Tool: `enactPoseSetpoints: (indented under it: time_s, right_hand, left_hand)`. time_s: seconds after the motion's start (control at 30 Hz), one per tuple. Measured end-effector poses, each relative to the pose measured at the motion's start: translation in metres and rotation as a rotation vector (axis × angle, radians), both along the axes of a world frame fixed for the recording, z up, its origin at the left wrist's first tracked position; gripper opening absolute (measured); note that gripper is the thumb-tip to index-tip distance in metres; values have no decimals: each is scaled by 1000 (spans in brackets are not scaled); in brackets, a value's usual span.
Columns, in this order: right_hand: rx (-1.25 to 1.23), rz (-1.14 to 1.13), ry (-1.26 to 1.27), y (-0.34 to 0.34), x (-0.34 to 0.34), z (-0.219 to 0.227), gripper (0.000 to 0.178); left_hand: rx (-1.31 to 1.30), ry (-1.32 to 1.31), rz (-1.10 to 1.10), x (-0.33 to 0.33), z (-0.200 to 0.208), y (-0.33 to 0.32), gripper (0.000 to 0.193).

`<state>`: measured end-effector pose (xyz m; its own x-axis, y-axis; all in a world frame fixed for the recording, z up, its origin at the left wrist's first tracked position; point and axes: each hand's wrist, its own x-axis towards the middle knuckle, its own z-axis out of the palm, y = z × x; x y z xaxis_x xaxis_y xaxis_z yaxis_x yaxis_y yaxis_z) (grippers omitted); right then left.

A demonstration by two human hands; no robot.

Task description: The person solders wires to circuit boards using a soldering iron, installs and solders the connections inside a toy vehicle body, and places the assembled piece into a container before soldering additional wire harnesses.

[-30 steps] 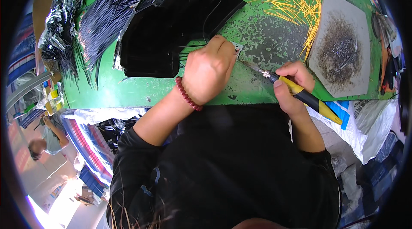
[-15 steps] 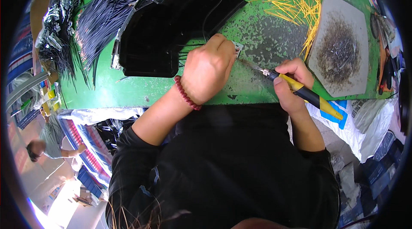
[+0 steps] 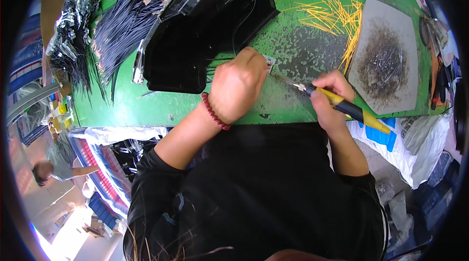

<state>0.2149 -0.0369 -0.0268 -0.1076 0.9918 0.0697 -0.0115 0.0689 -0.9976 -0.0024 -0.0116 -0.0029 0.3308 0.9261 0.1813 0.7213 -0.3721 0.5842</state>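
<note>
My left hand [image 3: 238, 81], with a red bead bracelet at the wrist, is closed at the edge of a black plastic housing [image 3: 178, 73]. Its fingertips pinch a small white circuit board [image 3: 269, 60], partly hidden by the hand. Thin black wires run from the housing toward these fingers. A soldering iron [image 3: 348, 107] with a yellow and black handle lies in the closed grip of my right hand [image 3: 333, 98]. Its metal tip points left and ends just beside the board; whether it touches is too small to tell.
Yellow solder-like sticks [image 3: 337, 16] lie scattered beyond my right hand, beside a scorched grey pad [image 3: 386, 58]. Bundled dark wires [image 3: 124, 36] fill the far left of the green table [image 3: 122, 112]. Hand tools [image 3: 437, 65] line the right edge. Another person [image 3: 61, 161] is off to the left.
The view has shifted slightly, so the table and housing appear a little lower. Both hands keep their grips; the iron's tip stays close to the board.
</note>
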Motion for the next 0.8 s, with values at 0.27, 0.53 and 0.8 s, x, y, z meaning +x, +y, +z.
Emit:
enactPoseSetpoints:
  time_s: [0.27, 0.53, 0.8]
  right_hand:
    - [-7, -120, 244, -5, 7, -11, 14]
    - [83, -21, 171, -1, -11, 1, 50]
    - [872, 230, -505, 53, -30, 23, 42]
  left_hand:
    - [0, 15, 5, 0, -2, -3, 9]
    - [18, 44, 14, -1, 2, 2, 8]
    - [-245, -375, -4, -20, 17, 10, 5]
